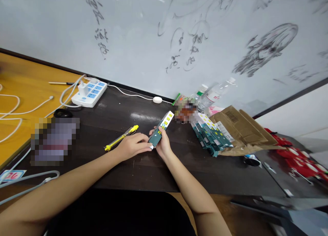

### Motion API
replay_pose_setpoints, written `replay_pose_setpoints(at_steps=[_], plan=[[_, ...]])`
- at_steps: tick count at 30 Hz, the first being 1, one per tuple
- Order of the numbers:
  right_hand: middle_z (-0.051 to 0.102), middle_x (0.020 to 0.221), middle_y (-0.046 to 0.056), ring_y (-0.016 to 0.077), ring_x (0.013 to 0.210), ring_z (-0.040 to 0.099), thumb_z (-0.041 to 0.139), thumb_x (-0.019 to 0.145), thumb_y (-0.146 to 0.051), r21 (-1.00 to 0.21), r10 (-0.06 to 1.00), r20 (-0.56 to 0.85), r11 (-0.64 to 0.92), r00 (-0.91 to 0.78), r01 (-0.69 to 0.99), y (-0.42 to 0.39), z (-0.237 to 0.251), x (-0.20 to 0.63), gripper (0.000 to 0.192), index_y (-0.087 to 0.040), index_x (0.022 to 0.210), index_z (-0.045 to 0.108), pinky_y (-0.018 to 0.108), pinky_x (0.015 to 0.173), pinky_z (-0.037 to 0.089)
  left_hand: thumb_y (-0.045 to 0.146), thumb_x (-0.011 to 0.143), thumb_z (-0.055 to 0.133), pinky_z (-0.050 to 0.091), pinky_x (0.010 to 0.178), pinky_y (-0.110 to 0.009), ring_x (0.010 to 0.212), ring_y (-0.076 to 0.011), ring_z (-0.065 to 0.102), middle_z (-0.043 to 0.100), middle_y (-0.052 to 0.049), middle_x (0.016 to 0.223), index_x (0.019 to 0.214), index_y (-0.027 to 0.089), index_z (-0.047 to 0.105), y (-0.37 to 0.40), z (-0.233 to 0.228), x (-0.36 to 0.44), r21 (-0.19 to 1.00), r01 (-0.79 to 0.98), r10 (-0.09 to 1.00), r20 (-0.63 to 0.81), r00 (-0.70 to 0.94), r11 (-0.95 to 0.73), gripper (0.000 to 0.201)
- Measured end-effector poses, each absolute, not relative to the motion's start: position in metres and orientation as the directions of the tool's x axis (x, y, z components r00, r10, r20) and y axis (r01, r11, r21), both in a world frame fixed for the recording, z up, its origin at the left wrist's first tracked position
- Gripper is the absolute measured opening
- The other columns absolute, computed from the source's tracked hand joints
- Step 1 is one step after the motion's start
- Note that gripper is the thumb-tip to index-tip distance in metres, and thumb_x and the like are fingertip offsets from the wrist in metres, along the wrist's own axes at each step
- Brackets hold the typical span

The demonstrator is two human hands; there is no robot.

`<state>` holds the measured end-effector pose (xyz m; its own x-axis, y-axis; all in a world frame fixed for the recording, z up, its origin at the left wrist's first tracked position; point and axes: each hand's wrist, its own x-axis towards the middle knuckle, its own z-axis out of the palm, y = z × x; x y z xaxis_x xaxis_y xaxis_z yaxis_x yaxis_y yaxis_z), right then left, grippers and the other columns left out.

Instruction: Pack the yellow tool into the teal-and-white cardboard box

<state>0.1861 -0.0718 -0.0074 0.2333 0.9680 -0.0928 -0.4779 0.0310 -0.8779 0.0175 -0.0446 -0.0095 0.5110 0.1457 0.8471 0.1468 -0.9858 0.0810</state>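
A slim green-and-white box (156, 135) with yellow print is held slantwise over the dark table (138, 172).

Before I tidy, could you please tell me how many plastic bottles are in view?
2: one clear, white-capped plastic bottle near the black-marked whiteboard, and one white-capped plastic bottle with green colouring just left of the first; others may be hidden.

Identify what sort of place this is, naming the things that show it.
Probably an office or workroom: there is a whiteboard bearing handwriting and a drawing, a dark desk and a multi-socket power strip.
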Motion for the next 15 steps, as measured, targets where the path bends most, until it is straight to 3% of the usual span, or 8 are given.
replay_pose_setpoints(at_steps=[7,11,15], plan=[[0.064,0.063,-0.004,0.0081,0.035,0.046,0.065,0.073,-0.050,-0.889,0.973,-0.129,-0.028,0.191,-0.457,-0.0742,-0.0069,0.1827,0.038,-0.021,0.092,0.051,0.018,0.027,0.029,0.027,0.094,0.055,0.045,0.065,-0.021,0.072,-0.0103,0.056,0.063,-0.001,0.081,0.085,0.021,0.066,-0.0437,-0.0101,0.0160,0.104,0.115,0.152,0.800,0.580,-0.988,0.016],[0.065,0.064,-0.003,0.0088,0.037,0.048,0.063,0.075,-0.050,-0.899,0.982,-0.128,-0.057,0.136,-0.435,-0.0740,-0.0085,0.1847,0.037,-0.020,0.094,0.052,0.018,0.028,0.030,0.037,0.091,0.059,0.048,0.072,-0.024,0.078,-0.0132,0.059,0.064,-0.004,0.088,0.090,0.018,0.065,-0.0392,-0.0114,0.0141,0.222,0.050,0.206,0.767,0.608,-0.974,0.020],[0.066,0.066,-0.002,0.0104,0.041,0.053,0.061,0.077,-0.050,-0.885,0.990,-0.135,-0.101,0.043,-0.455,-0.0739,-0.0127,0.1850,0.036,-0.020,0.095,0.053,0.019,0.030,0.031,0.048,0.084,0.064,0.045,0.064,-0.023,0.071,-0.0127,0.056,0.061,-0.003,0.078,0.082,0.016,0.062,-0.0354,-0.0118,0.0148,0.390,-0.039,0.282,0.727,0.626,-0.920,0.032]])
